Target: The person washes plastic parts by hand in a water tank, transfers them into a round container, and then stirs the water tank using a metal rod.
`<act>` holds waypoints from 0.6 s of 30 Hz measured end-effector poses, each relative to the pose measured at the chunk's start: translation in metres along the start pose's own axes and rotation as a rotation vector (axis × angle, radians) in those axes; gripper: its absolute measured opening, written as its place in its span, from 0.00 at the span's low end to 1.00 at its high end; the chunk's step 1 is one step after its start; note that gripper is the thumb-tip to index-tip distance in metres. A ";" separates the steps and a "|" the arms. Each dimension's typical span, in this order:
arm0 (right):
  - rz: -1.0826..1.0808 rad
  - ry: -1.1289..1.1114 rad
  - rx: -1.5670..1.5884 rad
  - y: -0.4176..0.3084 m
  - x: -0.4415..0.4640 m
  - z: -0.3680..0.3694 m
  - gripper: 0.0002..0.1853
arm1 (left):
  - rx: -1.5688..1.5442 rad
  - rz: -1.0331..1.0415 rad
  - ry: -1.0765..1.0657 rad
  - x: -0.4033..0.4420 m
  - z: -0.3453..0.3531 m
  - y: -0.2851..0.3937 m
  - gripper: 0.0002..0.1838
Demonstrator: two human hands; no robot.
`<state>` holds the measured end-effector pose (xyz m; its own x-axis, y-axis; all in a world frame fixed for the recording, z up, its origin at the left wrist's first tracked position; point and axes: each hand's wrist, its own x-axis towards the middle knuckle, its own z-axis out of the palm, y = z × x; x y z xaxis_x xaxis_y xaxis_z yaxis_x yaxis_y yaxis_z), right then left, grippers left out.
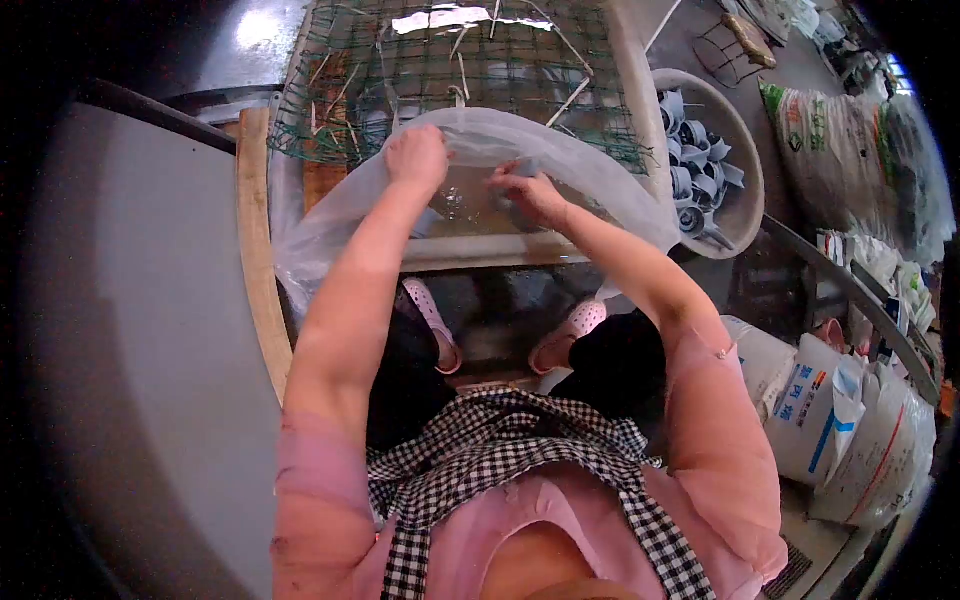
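Observation:
Ahead of me a water-filled tank has a green net over its far part and a clear plastic sheet round its near opening. My left hand is closed at the sheet's far edge, left of centre; whatever its fingers grip is hidden. My right hand, fingers bent together, is over the water and holds a small grey part, partly covered by the fingers. Below my left hand a blurry grey piece shows near the tank's front wall.
A round tub of grey plastic parts stands right of the tank. Farther right are white sacks, a large woven sack, a metal rail and a stool. On the left are a wooden board and a grey panel.

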<state>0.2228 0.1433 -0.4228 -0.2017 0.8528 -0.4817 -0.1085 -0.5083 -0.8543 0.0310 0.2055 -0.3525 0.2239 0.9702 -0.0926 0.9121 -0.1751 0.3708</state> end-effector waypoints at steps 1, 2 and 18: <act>-0.002 0.002 0.000 0.000 -0.005 0.005 0.10 | 0.019 0.001 -0.011 0.001 0.001 -0.001 0.13; 0.011 0.056 0.223 -0.001 -0.009 0.009 0.12 | 0.038 0.003 -0.023 0.002 0.001 -0.001 0.13; 0.002 0.378 0.431 -0.049 -0.057 0.001 0.31 | 0.100 0.037 -0.002 0.004 0.007 -0.005 0.13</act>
<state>0.2383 0.1192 -0.3527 0.1513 0.7951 -0.5873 -0.5120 -0.4453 -0.7346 0.0295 0.2089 -0.3612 0.2589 0.9624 -0.0826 0.9327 -0.2269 0.2803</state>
